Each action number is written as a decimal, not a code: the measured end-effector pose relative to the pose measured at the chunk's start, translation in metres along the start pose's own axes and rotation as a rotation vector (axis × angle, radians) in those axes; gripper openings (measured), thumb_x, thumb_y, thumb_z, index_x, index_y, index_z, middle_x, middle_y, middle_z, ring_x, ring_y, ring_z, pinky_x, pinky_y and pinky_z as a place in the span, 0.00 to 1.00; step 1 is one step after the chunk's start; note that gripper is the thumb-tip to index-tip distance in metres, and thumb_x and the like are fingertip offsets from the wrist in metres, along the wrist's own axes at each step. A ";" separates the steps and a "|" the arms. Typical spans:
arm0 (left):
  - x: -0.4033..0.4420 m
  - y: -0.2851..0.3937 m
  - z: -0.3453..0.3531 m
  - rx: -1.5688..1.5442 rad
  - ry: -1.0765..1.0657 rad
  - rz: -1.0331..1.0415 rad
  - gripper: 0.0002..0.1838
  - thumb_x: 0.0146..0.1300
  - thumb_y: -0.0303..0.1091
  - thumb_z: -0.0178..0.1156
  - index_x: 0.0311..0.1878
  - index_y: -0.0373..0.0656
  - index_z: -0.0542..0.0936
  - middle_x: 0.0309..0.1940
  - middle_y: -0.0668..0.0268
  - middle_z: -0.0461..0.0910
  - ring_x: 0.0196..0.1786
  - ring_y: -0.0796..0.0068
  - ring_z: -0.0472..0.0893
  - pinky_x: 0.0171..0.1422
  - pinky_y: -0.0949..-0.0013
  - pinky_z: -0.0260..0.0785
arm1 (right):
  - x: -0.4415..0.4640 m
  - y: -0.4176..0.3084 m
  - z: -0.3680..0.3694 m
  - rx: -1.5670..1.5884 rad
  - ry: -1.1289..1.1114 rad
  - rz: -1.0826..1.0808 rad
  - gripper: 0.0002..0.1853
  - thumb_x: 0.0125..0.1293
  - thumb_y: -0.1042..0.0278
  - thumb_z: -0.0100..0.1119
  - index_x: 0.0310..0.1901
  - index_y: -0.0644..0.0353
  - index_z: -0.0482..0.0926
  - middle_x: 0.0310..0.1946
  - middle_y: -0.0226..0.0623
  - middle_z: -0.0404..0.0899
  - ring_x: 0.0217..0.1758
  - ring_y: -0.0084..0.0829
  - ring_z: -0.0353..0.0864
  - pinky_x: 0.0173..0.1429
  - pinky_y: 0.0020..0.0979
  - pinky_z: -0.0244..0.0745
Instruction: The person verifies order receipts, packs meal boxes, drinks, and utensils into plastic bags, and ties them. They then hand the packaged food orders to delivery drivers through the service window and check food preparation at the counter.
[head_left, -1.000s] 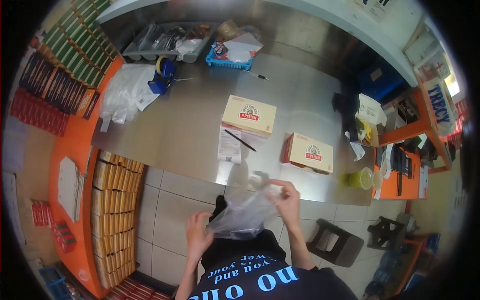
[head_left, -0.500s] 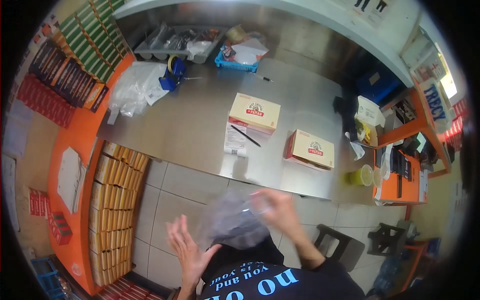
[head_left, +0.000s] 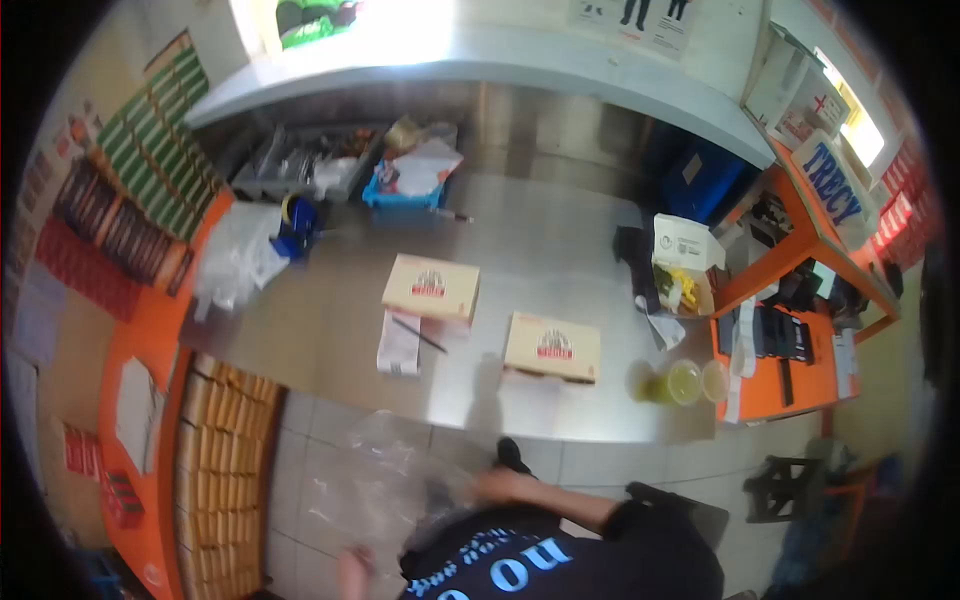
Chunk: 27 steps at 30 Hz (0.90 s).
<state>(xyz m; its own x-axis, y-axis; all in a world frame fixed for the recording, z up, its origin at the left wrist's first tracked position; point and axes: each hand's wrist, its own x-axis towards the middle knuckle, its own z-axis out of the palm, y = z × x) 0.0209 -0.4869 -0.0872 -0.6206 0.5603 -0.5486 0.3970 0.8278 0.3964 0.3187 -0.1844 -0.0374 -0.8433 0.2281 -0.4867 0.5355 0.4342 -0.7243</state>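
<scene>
A clear plastic bag [head_left: 375, 480], smeared by motion, hangs in front of the dark shirt, below the counter's front edge. At the bag's right side is my right hand [head_left: 497, 487], blurred, its fingers closed on the plastic. My left hand [head_left: 355, 570] is low in the view, under the bag's lower left part; its fingers are too blurred to make out. On the steel counter [head_left: 330, 340] sit two closed cream boxes, one at the left [head_left: 432, 288] and one at the right [head_left: 553, 350]. A black pen [head_left: 420, 335] lies across a white receipt [head_left: 399, 348] beside the left box.
Plastic bags [head_left: 235, 255] and a blue tape dispenser [head_left: 293, 228] lie at the counter's left. Behind are a grey tray [head_left: 250, 180] and a blue basket [head_left: 405, 197]. Green drink cups [head_left: 684, 382] and an open food box [head_left: 685, 245] stand right. A black stool [head_left: 783, 488] is on the floor.
The bag has moved left and spread out, with my right hand moving left too. My left hand has dropped lower. The view has shifted, showing more of the wall behind the counter.
</scene>
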 end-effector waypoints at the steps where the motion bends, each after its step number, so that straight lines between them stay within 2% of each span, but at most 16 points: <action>1: -0.025 0.053 -0.001 0.057 -0.049 0.053 0.14 0.58 0.39 0.52 0.38 0.36 0.78 0.30 0.53 0.78 0.34 0.56 0.78 0.42 0.58 0.70 | -0.045 0.005 -0.009 -0.068 0.062 -0.178 0.23 0.62 0.65 0.48 0.61 0.50 0.65 0.30 0.50 0.76 0.40 0.45 0.76 0.48 0.41 0.71; 2: -0.052 0.112 -0.005 0.112 -0.095 0.109 0.15 0.55 0.41 0.55 0.36 0.37 0.78 0.29 0.52 0.79 0.34 0.55 0.79 0.40 0.58 0.70 | -0.070 0.014 -0.042 0.105 -0.114 -0.142 0.24 0.58 0.58 0.56 0.56 0.55 0.71 0.33 0.44 0.78 0.39 0.38 0.77 0.48 0.36 0.71; 4: -0.080 0.221 -0.004 0.101 -0.260 0.193 0.17 0.51 0.43 0.60 0.36 0.38 0.78 0.29 0.51 0.80 0.34 0.54 0.80 0.40 0.59 0.72 | -0.117 0.022 -0.139 0.320 0.328 -0.150 0.33 0.45 0.53 0.70 0.54 0.56 0.73 0.37 0.32 0.78 0.39 0.25 0.74 0.49 0.27 0.70; 5: -0.068 0.271 -0.003 0.044 -0.372 0.230 0.19 0.50 0.43 0.62 0.38 0.38 0.77 0.29 0.51 0.80 0.35 0.54 0.81 0.41 0.60 0.72 | -0.133 0.014 -0.199 0.454 0.567 -0.091 0.40 0.39 0.51 0.74 0.57 0.56 0.70 0.41 0.37 0.77 0.45 0.29 0.74 0.52 0.29 0.68; 6: -0.065 0.322 0.012 -0.121 -0.312 0.364 0.21 0.49 0.43 0.63 0.41 0.37 0.76 0.30 0.53 0.80 0.34 0.56 0.80 0.40 0.61 0.72 | -0.132 0.021 -0.234 0.059 0.946 0.067 0.45 0.35 0.47 0.74 0.57 0.59 0.68 0.46 0.43 0.75 0.52 0.34 0.72 0.55 0.32 0.67; 7: -0.045 0.353 0.050 -0.207 -0.236 0.523 0.21 0.50 0.42 0.63 0.43 0.36 0.75 0.32 0.53 0.79 0.36 0.58 0.80 0.41 0.62 0.71 | -0.119 0.054 -0.262 -0.089 0.884 0.102 0.47 0.33 0.46 0.74 0.57 0.59 0.67 0.47 0.46 0.74 0.54 0.38 0.71 0.56 0.34 0.67; 8: -0.047 0.416 0.053 -0.293 -0.413 0.385 0.19 0.51 0.40 0.63 0.42 0.36 0.74 0.36 0.52 0.79 0.38 0.58 0.79 0.42 0.62 0.71 | -0.104 0.087 -0.272 -0.232 0.821 0.136 0.49 0.31 0.45 0.74 0.57 0.60 0.66 0.48 0.49 0.73 0.56 0.42 0.70 0.57 0.36 0.66; 11: 0.023 0.449 0.201 -0.710 -0.086 0.596 0.18 0.50 0.33 0.63 0.44 0.37 0.74 0.39 0.50 0.77 0.43 0.51 0.77 0.47 0.60 0.69 | -0.078 0.113 -0.257 -0.033 0.426 0.312 0.47 0.31 0.43 0.72 0.55 0.58 0.66 0.45 0.52 0.73 0.52 0.47 0.72 0.56 0.37 0.67; 15: -0.011 0.462 0.169 -0.534 -0.145 0.533 0.20 0.50 0.30 0.59 0.47 0.38 0.71 0.36 0.49 0.77 0.44 0.50 0.76 0.47 0.59 0.68 | -0.098 0.097 -0.237 0.475 0.449 0.419 0.51 0.27 0.44 0.76 0.53 0.64 0.63 0.46 0.52 0.73 0.51 0.43 0.74 0.54 0.36 0.69; 17: -0.024 0.449 0.145 -0.373 -0.417 0.315 0.18 0.53 0.31 0.56 0.47 0.38 0.71 0.36 0.49 0.77 0.41 0.50 0.77 0.45 0.58 0.68 | -0.103 0.104 -0.216 0.558 0.513 0.297 0.49 0.31 0.52 0.77 0.56 0.65 0.62 0.46 0.49 0.74 0.51 0.40 0.74 0.54 0.32 0.69; 18: -0.034 0.426 0.137 -0.466 -0.355 0.410 0.16 0.55 0.33 0.54 0.47 0.38 0.71 0.32 0.50 0.76 0.35 0.50 0.76 0.40 0.56 0.68 | -0.109 0.103 -0.216 0.716 0.473 0.322 0.48 0.34 0.58 0.77 0.58 0.65 0.62 0.46 0.46 0.74 0.51 0.38 0.74 0.55 0.31 0.69; 20: -0.040 0.382 0.095 -0.452 -0.187 0.388 0.14 0.59 0.33 0.52 0.47 0.40 0.71 0.26 0.59 0.75 0.27 0.64 0.75 0.31 0.63 0.66 | -0.123 0.121 -0.211 1.005 0.333 0.377 0.46 0.36 0.67 0.76 0.59 0.65 0.62 0.46 0.41 0.75 0.51 0.34 0.74 0.55 0.30 0.69; 21: -0.044 0.364 0.052 -0.550 -0.328 0.137 0.14 0.60 0.34 0.52 0.48 0.40 0.71 0.27 0.67 0.73 0.28 0.74 0.72 0.30 0.70 0.64 | -0.129 0.130 -0.203 1.130 0.223 0.406 0.45 0.36 0.71 0.75 0.59 0.66 0.62 0.46 0.38 0.75 0.51 0.33 0.74 0.55 0.29 0.69; 22: -0.056 0.374 -0.006 -0.654 -0.461 -0.112 0.13 0.62 0.34 0.51 0.49 0.41 0.72 0.27 0.74 0.72 0.28 0.84 0.70 0.30 0.76 0.63 | -0.134 0.116 -0.204 1.185 0.091 0.247 0.44 0.36 0.71 0.76 0.59 0.65 0.63 0.47 0.38 0.75 0.51 0.31 0.74 0.56 0.29 0.69; 23: -0.061 0.376 -0.032 -0.659 -0.428 -0.125 0.13 0.62 0.34 0.51 0.49 0.41 0.72 0.27 0.74 0.72 0.28 0.84 0.70 0.30 0.76 0.63 | -0.141 0.093 -0.213 1.236 -0.042 0.091 0.43 0.36 0.71 0.76 0.58 0.65 0.64 0.47 0.38 0.75 0.51 0.30 0.74 0.56 0.29 0.69; 27: -0.077 0.390 -0.068 -0.734 -0.209 0.229 0.13 0.61 0.31 0.53 0.49 0.42 0.72 0.18 0.74 0.69 0.20 0.86 0.66 0.22 0.78 0.59 | -0.106 -0.021 -0.234 0.469 -0.528 -0.063 0.42 0.39 0.62 0.75 0.58 0.62 0.65 0.45 0.38 0.76 0.49 0.28 0.75 0.55 0.29 0.69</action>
<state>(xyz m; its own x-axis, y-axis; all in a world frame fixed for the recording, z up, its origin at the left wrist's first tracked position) 0.1776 -0.2087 0.1598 -0.4090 0.7684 -0.4922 -0.0922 0.5018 0.8600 0.3858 -0.0139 0.1430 -0.8019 -0.2898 -0.5225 0.5498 -0.0155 -0.8352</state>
